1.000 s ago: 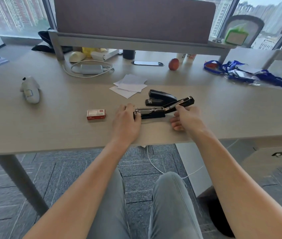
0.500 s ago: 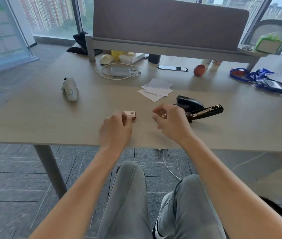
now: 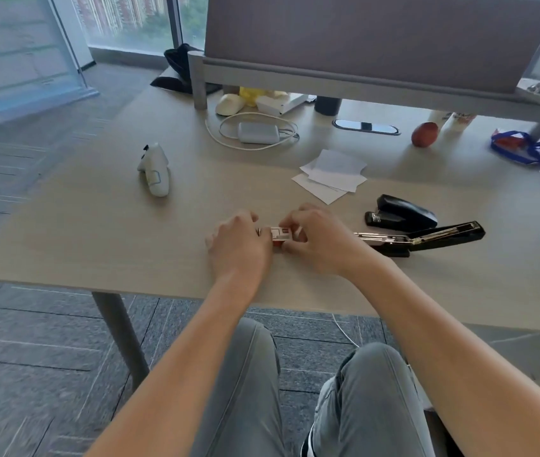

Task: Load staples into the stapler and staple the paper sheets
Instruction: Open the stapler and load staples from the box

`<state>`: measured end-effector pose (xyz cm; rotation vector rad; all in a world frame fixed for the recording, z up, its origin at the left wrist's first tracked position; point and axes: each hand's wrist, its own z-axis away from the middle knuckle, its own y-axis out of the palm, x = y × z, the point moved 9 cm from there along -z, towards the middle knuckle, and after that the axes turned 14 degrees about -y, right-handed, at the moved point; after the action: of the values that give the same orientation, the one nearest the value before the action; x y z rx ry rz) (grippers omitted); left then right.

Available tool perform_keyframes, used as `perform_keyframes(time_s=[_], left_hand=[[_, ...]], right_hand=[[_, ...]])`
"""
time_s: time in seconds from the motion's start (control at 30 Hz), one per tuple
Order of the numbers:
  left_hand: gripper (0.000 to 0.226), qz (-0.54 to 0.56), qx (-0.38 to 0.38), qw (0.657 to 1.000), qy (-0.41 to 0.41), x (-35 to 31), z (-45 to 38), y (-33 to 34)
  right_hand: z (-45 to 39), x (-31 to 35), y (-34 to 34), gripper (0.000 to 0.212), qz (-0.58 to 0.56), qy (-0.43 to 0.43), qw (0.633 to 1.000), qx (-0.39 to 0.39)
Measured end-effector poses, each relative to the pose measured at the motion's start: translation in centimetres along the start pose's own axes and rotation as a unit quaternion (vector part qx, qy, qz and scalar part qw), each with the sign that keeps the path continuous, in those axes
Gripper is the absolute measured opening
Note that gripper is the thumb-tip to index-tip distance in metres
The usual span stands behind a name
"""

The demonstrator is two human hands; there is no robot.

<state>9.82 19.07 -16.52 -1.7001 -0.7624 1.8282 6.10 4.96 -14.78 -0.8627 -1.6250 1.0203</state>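
A small red and white staple box point(image 3: 280, 234) rests on the desk near its front edge. My left hand point(image 3: 240, 244) grips its left end and my right hand point(image 3: 319, 240) pinches its right end. Just right of my right hand lies a black stapler point(image 3: 427, 239), swung open flat with its metal staple channel showing. A second black stapler point(image 3: 400, 214), closed, sits behind it. Several white paper sheets point(image 3: 333, 174) lie loosely stacked farther back.
A white handheld controller point(image 3: 154, 169) lies at the left of the desk point(image 3: 97, 232). At the back are a grey charger with coiled cable point(image 3: 257, 131), a red fruit point(image 3: 424, 134), a blue bag point(image 3: 539, 151) and a grey partition point(image 3: 377, 37).
Both hands left the open stapler and moved left to the staple box, which they now hold. The view has shifted left and closer.
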Motion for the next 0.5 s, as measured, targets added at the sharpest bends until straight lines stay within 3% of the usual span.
perform_keyframes(time_s=[0.5], left_hand=[[0.015, 0.023, -0.002, 0.999, 0.024, 0.4, 0.0, -0.5]], right_hand=[[2.1, -0.5, -1.0, 0.028, 0.057, -0.041, 0.997, -0.009]])
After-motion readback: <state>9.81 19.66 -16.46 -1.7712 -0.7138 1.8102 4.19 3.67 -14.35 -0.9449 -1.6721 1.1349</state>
